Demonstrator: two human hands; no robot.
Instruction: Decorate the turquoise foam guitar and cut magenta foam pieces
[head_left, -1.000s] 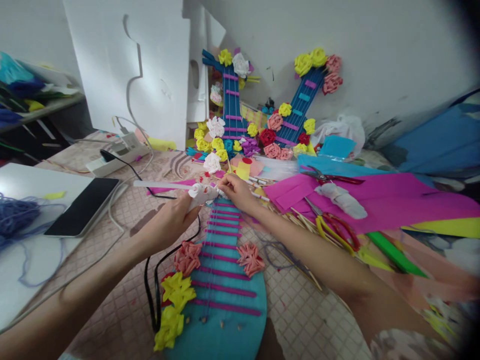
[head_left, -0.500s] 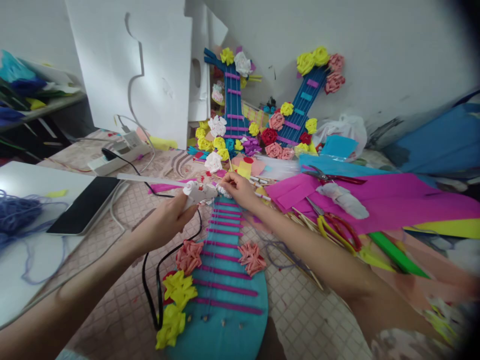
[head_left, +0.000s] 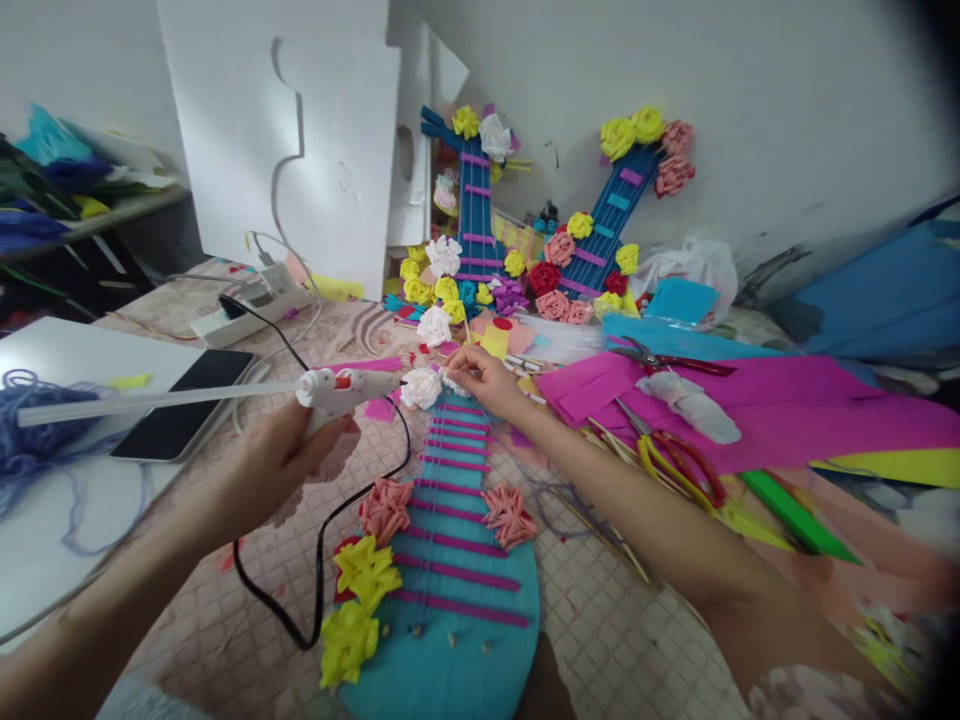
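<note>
My left hand point(head_left: 274, 460) is closed round a white glue gun point(head_left: 341, 388) with a long clear glue stick point(head_left: 150, 400) out its back and a black cord point(head_left: 315, 560) hanging down. Its nozzle points right at a white paper flower point(head_left: 421, 387). My right hand point(head_left: 480, 372) pinches that flower at the top of a teal craft guitar point(head_left: 450, 590) with magenta strips. Pink flowers point(head_left: 384, 508) and yellow flowers point(head_left: 360, 600) sit on the guitar's body.
Two more flower-covered guitars point(head_left: 480, 230) lean on the wall beside white foam boards point(head_left: 300, 150). Scissors point(head_left: 675, 460), skewers and magenta paper point(head_left: 787, 400) lie at the right. A phone point(head_left: 180, 405), blue yarn point(head_left: 30, 430) and a power strip point(head_left: 251, 300) are at the left.
My left hand has drawn the glue gun back to the left, away from the white flower. My right hand stays on the flower at the guitar's top.
</note>
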